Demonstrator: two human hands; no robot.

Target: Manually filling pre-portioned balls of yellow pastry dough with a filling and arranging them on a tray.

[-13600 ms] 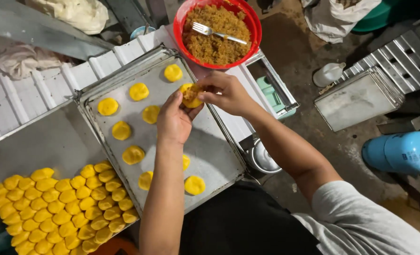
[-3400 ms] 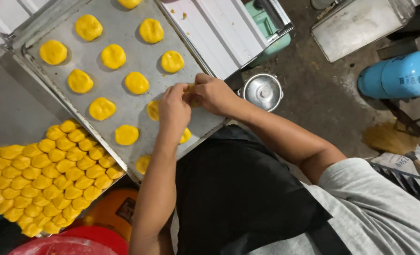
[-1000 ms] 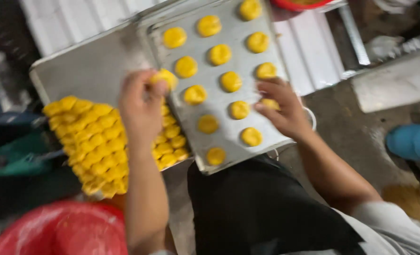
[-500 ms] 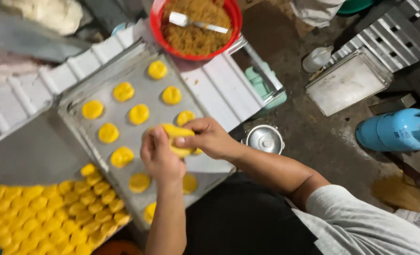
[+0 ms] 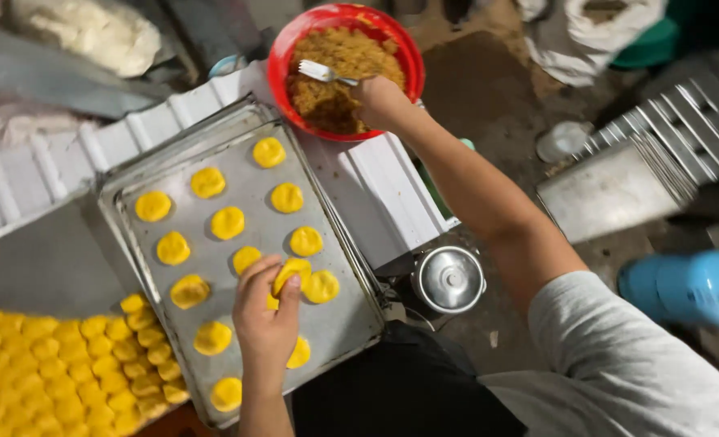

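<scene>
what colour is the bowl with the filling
Red; the bowl shows clearly in the head view, where the right hand holds a fork.

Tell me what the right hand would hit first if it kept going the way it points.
The right hand points into the red bowl, gripping a fork; going on, it would probably meet the brown crumbly filling first, though depth is unclear.

Bare metal at the tray's [image 5: 339,324] five o'clock corner leaves passing room, while dough discs [image 5: 227,222] crowd toward eleven o'clock.

A makeshift floor-level kitchen: baking tray [image 5: 327,324] of dough rounds [image 5: 228,222], filling bowl [image 5: 283,48].
</scene>
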